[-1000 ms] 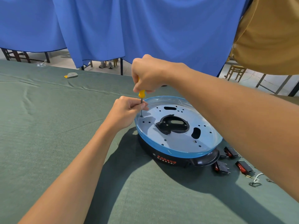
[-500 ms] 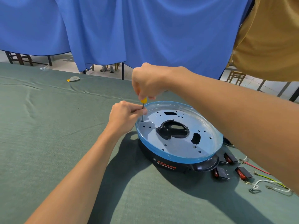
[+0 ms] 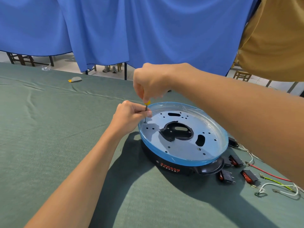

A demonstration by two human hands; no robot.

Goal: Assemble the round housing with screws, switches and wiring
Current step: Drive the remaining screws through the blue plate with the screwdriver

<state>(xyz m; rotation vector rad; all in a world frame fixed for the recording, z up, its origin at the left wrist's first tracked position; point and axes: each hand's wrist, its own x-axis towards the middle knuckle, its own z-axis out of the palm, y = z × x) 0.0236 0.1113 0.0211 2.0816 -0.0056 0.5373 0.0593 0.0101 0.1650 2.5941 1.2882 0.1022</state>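
The round black housing [image 3: 169, 165] lies on the green cloth, topped by a grey metal plate [image 3: 182, 145] with a blue film rim. My right hand [image 3: 151, 83] grips the yellow handle of a screwdriver [image 3: 146, 111] held upright, its tip on a screw at the plate's left edge. My left hand [image 3: 128, 117] pinches the screwdriver's shaft just above the plate. Several black switches with red rockers [image 3: 227, 176] lie to the right of the housing, beside red, green-yellow and white wires [image 3: 278, 185].
The green cloth-covered table [image 3: 49, 137] stretches to the left and front. A small grey and yellow object [image 3: 75, 79] lies near its far edge. Blue curtains [image 3: 131, 30] hang behind, with chairs and a person's shoes under them. Someone in a tan shirt [image 3: 276, 38] stands at the right.
The view has tilted, so the housing sits lower and more wires show at the right. Both hands stay on the screwdriver at the same hole.
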